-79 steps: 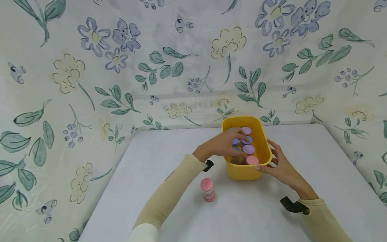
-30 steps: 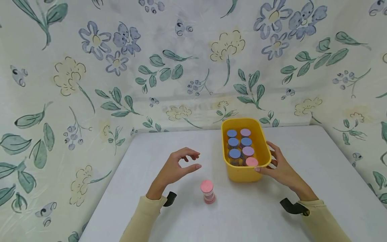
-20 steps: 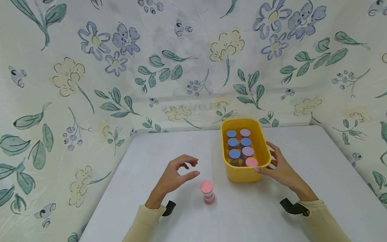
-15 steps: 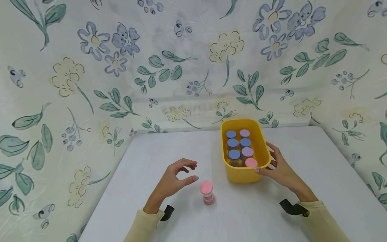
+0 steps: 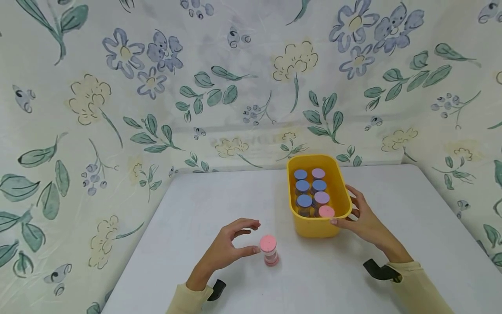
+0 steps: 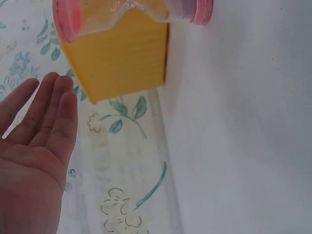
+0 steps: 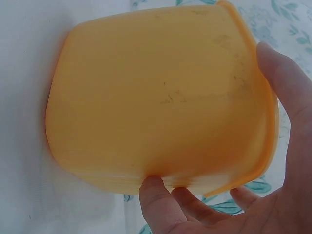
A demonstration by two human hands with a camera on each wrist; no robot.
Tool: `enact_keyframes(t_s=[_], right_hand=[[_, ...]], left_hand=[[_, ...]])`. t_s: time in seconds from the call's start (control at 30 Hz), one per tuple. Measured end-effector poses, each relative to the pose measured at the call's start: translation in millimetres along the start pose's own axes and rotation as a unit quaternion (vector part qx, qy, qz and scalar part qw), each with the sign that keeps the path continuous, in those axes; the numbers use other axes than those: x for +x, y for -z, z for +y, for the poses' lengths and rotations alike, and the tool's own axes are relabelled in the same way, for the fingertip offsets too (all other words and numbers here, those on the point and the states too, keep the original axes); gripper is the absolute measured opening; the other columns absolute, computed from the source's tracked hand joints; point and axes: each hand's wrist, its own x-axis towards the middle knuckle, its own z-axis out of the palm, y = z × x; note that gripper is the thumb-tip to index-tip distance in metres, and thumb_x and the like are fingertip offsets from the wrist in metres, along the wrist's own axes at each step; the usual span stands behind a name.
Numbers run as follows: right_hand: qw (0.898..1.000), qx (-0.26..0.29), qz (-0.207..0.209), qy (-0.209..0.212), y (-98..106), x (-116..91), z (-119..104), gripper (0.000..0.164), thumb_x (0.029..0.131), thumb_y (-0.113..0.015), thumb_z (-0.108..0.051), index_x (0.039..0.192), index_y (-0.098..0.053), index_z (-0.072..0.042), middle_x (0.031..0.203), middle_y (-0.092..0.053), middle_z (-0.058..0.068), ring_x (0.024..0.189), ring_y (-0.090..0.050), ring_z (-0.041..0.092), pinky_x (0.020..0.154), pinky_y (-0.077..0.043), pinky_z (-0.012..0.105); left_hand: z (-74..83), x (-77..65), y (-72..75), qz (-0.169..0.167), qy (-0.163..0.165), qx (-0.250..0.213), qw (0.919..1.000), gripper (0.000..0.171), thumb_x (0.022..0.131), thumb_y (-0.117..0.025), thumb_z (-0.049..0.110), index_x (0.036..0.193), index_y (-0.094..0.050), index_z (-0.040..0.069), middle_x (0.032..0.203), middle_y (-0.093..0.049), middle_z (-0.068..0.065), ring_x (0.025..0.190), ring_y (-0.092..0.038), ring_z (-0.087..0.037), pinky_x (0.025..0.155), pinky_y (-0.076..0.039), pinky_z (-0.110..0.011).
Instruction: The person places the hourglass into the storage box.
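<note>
A pink-capped sand timer [image 5: 269, 250] stands upright on the white table, its clear pinched waist showing in the left wrist view [image 6: 131, 12]. Just left of it is my left hand [image 5: 225, 246], thumb and fingers apart with nothing between them; the thumb tip is close to the timer's cap, and whether it touches cannot be told. My right hand [image 5: 364, 216] grips the near right corner of a yellow plastic bin [image 5: 317, 227], thumb at the rim and fingers along the side wall. Inside the bin stand several sand timers with blue caps [image 5: 304, 200], purple caps [image 5: 321, 197] and a pink cap [image 5: 327, 212].
The white table [image 5: 219, 192] carries the bin toward its back right. A floral sheet [image 5: 235, 87] hangs behind and at both sides of the table. Black straps [image 5: 380, 270] sit at both wrists.
My left hand came out of the bin, moved left, then lowered toward the near side beside the lone pink sand timer. The right hand has kept its hold on the bin.
</note>
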Motion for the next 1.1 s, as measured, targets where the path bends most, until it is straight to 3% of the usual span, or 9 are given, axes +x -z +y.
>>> enact_keyframes(t_s=[0.33,0.5,0.67,0.97,1.1], right_hand=[[1.000,0.002,0.000,0.000,-0.5,-0.3,0.0,0.113,0.091,-0.079,-0.036,0.166,0.003,-0.022,0.166,-0.021,0.030,0.143,-0.043,0.053,0.110,-0.047,0.062],[1.000,0.003,0.001,0.002,0.0,0.0,0.0,0.112,0.091,-0.079,-0.035,0.166,0.003,-0.022,0.166,-0.021,0.030,0.143,-0.043,0.054,0.110,-0.046,0.062],[1.000,0.003,0.001,0.002,0.3,0.0,0.2,0.112,0.091,-0.079,-0.035,0.166,0.003,-0.022,0.166,-0.021,0.030,0.143,-0.043,0.054,0.109,-0.047,0.062],[1.000,0.001,0.002,-0.001,-0.4,-0.2,-0.6,0.113,0.091,-0.079,-0.036,0.166,0.004,-0.023,0.166,-0.021,0.030,0.143,-0.043,0.053,0.110,-0.045,0.062],[1.000,0.000,0.002,-0.001,-0.2,-0.5,-1.3,0.113,0.091,-0.079,-0.036,0.166,0.004,-0.023,0.166,-0.021,0.030,0.143,-0.042,0.054,0.110,-0.045,0.062]], left_hand=[[0.3,-3.5,-9.0,-0.014,0.011,-0.019,0.9997,0.057,0.085,-0.085,0.015,0.138,-0.063,0.020,0.131,-0.068,-0.002,0.122,-0.064,-0.033,0.107,-0.055,-0.029],[0.2,-4.1,-10.7,-0.023,0.010,-0.019,0.9995,0.056,0.085,-0.085,0.015,0.136,-0.064,0.020,0.132,-0.068,-0.010,0.121,-0.066,-0.024,0.108,-0.055,-0.037],[-0.9,-4.7,-12.5,-0.032,0.021,-0.018,0.9991,0.056,0.085,-0.086,0.016,0.136,-0.065,0.021,0.133,-0.069,-0.005,0.121,-0.065,-0.014,0.108,-0.055,-0.044],[-1.9,-5.3,-13.3,-0.038,0.022,-0.017,0.9989,0.054,0.083,-0.088,0.019,0.133,-0.067,0.020,0.132,-0.069,-0.001,0.122,-0.064,-0.011,0.108,-0.055,-0.044],[-3.1,-4.0,-14.2,-0.045,0.029,-0.017,0.9984,0.055,0.083,-0.087,0.018,0.134,-0.067,0.014,0.132,-0.068,-0.002,0.122,-0.063,-0.009,0.108,-0.054,-0.047]])
